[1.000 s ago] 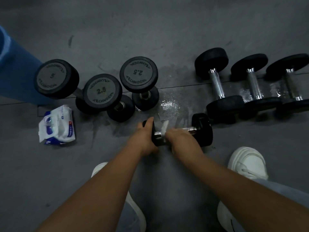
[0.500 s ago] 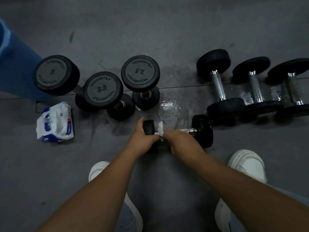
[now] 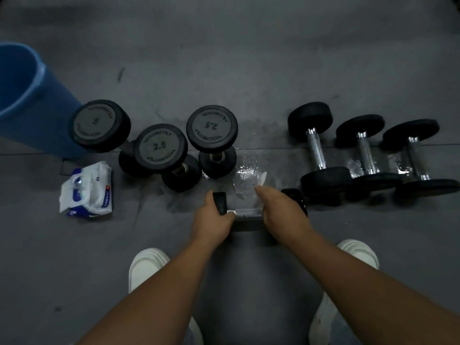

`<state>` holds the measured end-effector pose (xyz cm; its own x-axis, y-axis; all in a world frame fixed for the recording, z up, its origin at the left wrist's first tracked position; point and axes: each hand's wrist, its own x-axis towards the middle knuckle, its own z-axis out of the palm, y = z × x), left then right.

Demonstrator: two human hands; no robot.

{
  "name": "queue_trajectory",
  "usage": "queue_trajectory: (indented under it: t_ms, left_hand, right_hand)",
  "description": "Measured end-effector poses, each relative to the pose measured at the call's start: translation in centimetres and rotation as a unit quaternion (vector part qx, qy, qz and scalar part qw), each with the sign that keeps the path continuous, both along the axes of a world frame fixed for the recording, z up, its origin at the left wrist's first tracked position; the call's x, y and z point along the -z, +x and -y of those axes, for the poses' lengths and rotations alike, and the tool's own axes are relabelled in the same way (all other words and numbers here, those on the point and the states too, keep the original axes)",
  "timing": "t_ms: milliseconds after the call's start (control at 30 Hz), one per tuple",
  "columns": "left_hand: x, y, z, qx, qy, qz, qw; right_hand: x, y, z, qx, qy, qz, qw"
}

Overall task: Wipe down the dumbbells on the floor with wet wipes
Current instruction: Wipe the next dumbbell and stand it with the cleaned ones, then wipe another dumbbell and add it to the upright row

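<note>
Three dumbbells standing on end carry lettering moulded into their upturned round caps. The dumbbell beside the blue bin shows a faint "5" at the centre of its cap; the curved lettering round its rim is too dim to read. The middle dumbbell shows "2.5" at the centre, with "TECHNOGYM" curving along the lower rim and the same word upside down along the upper rim. The third dumbbell bears "2.5" turned upside down, again with "TECHNOGYM" along its lower rim. The pack of wet wipes has blue print and a small red mark, too small to read.
</note>
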<state>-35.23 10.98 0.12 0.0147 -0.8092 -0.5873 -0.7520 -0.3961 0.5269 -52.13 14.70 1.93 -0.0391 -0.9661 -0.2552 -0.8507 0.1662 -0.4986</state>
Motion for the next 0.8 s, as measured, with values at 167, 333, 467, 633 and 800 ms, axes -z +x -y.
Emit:
queue_trajectory:
  t_ms: [167,333,467,633,800]
  left_hand:
    - [-4.8,-2.1,-1.5,0.088,-0.076,0.098,0.988]
    - [-9.2,-5.2,-1.4,0.255,-0.180,0.219,0.924]
    - [-10.7,-7.2,-3.2,0.365,-0.222,0.282,0.859]
    - [-11.6,-8.1,-5.8,0.471,-0.238,0.259,0.809]
    - [-10.6,-8.9,-8.3,0.474,-0.224,0.244,0.816]
  right_hand:
    - [-3.5,-1.5,-1.7,0.034,-0.017,-0.022,0.999]
    - [-6.6,-2.7,-4.4,0.067,-0.062,-0.036,0.995]
    - [-8.3,-3.7,-6.5,0.118,-0.013,-0.042,0.992]
    - [-8.9,-3.8,-9.0,0.168,0.046,-0.077,0.982]
    - [-10.1,-4.5,-10.5,0.179,0.077,-0.151,0.969]
